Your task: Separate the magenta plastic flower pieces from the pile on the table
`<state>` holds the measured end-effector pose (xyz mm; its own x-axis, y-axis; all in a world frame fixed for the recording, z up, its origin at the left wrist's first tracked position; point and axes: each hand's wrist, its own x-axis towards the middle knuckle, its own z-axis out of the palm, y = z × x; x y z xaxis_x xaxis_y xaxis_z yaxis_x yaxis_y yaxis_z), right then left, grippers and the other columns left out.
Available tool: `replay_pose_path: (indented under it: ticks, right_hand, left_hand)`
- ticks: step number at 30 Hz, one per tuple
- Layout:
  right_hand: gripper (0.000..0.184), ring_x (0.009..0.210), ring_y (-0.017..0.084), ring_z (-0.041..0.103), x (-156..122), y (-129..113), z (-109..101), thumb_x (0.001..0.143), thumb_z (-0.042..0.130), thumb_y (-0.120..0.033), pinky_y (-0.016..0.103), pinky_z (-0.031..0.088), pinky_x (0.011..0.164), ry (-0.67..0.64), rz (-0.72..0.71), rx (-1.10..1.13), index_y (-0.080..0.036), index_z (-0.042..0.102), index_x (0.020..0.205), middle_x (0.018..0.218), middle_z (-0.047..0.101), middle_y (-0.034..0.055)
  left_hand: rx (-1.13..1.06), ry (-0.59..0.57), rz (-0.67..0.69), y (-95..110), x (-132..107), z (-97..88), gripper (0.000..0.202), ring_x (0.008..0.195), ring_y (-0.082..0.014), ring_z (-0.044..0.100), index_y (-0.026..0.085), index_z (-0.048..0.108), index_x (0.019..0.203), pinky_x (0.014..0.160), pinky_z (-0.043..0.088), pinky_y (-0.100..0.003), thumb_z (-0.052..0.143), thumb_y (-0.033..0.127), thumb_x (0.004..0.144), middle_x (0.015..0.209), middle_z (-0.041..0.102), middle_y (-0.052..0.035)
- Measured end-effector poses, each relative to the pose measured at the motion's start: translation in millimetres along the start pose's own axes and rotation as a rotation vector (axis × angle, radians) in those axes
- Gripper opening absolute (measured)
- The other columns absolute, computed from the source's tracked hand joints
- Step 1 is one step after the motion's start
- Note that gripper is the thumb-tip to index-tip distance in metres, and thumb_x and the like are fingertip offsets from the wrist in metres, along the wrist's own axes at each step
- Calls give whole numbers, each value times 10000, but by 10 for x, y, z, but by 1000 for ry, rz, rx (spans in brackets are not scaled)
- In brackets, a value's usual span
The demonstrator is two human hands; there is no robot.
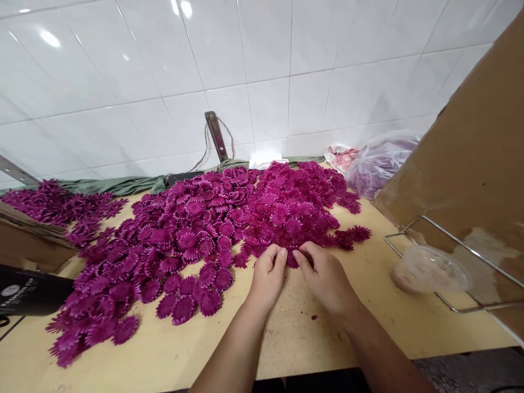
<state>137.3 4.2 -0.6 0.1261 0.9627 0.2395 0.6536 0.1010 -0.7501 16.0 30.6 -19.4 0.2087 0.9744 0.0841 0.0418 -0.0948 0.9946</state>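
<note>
My left hand (269, 270) and my right hand (325, 273) come together near the middle of the table. Both are closed in a pinch, thumbs toward each other, on a magenta artificial flower piece (292, 257) held between them. Much of that piece is hidden behind the fingers. Right behind my hands rises a heap of loose, flat magenta flower pieces (286, 213). To the left spreads a bigger heap of cupped magenta flower pieces (192, 218) with paler edges, some lying singly along its front.
More spiky magenta pieces (61, 204) lie at the far left by a cardboard box (33, 234) and a black cup box (33, 292). On the right are a clear plastic container (434, 270), a wire rack (475, 251), tall cardboard (466, 142) and a plastic bag (379, 164). White tiles (266, 60) back the table (303, 344).
</note>
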Motion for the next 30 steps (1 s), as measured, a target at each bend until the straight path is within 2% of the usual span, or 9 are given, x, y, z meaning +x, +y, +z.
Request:
replay_pose_path:
  ticks: [3,6,10,14,19,23,25,28,30]
  right_hand:
    - [281,534,146,427,11,-17,-8,828,383,-327,274,323,524,-85,-39,147,-221,369,568,548,435,-13]
    - [301,512,128,373,13,-4,39,816,420,-395,262,316,506,-150,54,497,-215,405,575,530,382,-32]
    - [311,485,114,368,0,8,155,709,572,-477,249,313,485,-160,259,995,-215,446,595,517,410,-42]
    - [311,487,113,389,-1,-30,209,664,638,-470,244,317,488,-158,287,1137,-219,467,596,502,435,-44]
    - [315,445,87,337,22,-52,204,678,630,-463,231,273,460,-171,245,1031,-208,466,592,476,402,-62]
    - [334,425,88,322,18,-50,203,738,546,-468,231,282,441,-157,165,807,-207,442,557,448,360,-68]
    - [288,463,106,384,-5,-54,192,761,516,-436,241,331,467,-53,141,639,-204,469,596,492,408,-48]
    - [173,562,141,474,-69,-55,154,731,561,-358,274,392,546,228,141,315,-195,509,707,626,510,-2]
    - [155,589,154,498,-121,-48,124,747,551,-345,288,404,569,264,104,195,-195,520,725,661,546,18]
  left_hand:
    - [-1,10,-14,13,-4,7,399,585,-121,366,195,419,580,580,313,-245,474,543,768,578,388,37]
    - [-129,-71,-70,16,3,34,439,560,-116,379,196,422,577,566,317,-248,493,604,725,556,408,38]
    - [-311,-132,-173,3,18,52,451,498,-97,374,187,448,583,513,284,-240,549,617,676,513,415,45]
    - [-471,-64,-257,3,32,41,436,478,-82,370,180,463,597,488,269,-226,647,575,606,518,410,53]
    - [-633,32,-302,77,32,23,466,483,-67,357,170,478,617,473,276,-205,729,547,510,550,430,53]
    - [-612,26,-254,125,23,-18,483,492,-71,368,167,485,611,480,289,-205,711,583,518,549,454,48]
    - [-486,-26,-170,130,21,-37,469,496,-72,365,167,464,566,498,295,-208,688,579,565,519,436,52]
    - [-233,-57,-41,122,22,-37,461,513,-77,363,167,448,525,519,297,-215,678,560,594,505,423,53]
    - [-120,-18,18,112,23,-21,458,511,-78,352,170,440,511,512,288,-216,680,552,592,504,412,56]
